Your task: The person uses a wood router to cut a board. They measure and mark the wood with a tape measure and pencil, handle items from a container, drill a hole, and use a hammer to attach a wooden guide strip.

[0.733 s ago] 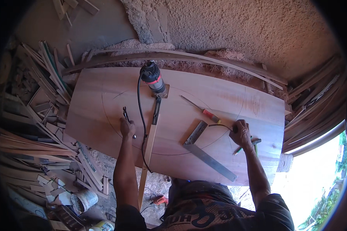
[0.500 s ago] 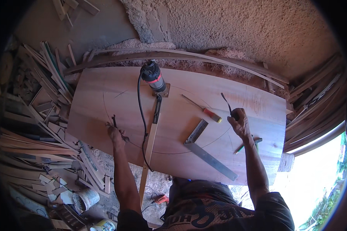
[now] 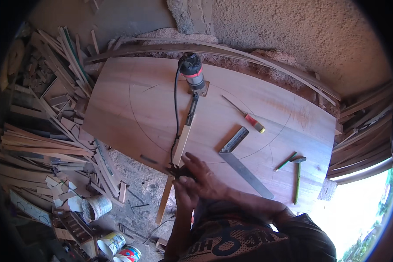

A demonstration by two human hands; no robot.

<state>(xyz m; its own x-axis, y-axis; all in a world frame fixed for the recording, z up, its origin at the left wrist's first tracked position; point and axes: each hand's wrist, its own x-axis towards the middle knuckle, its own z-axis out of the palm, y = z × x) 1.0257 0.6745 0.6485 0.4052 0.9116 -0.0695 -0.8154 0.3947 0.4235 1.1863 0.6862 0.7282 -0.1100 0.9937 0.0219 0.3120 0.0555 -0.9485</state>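
Observation:
My two hands meet above the near edge of a large wooden panel (image 3: 118, 105) marked with pencilled curves. My left hand (image 3: 185, 194) is closed around a dark, wrench-like metal tool (image 3: 175, 170). My right hand (image 3: 207, 180) lies over it, the dark metal between thumb and fingers. A thin grey rod (image 3: 148, 159), blurred, sticks out leftward from the hands; how it joins the tool is hidden. Beneath them runs a wooden strip (image 3: 181, 146), tied by a metal bracket (image 3: 192, 109) to an upright black router (image 3: 192, 74) with a red band.
On the panel rest a screwdriver (image 3: 253, 122), a metal square (image 3: 246, 172), a green pencil (image 3: 286, 161) and a green-handled hammer (image 3: 297, 181). The router's cord (image 3: 177, 100) hangs along the strip. Wood offcuts (image 3: 43, 148) crowd the left; buckets (image 3: 96, 207) stand below, boards (image 3: 367, 126) at right.
Both hands have come together at the middle near edge, the left moving right and the right moving left. Their dark metal pieces are now close together. The view has shifted slightly.

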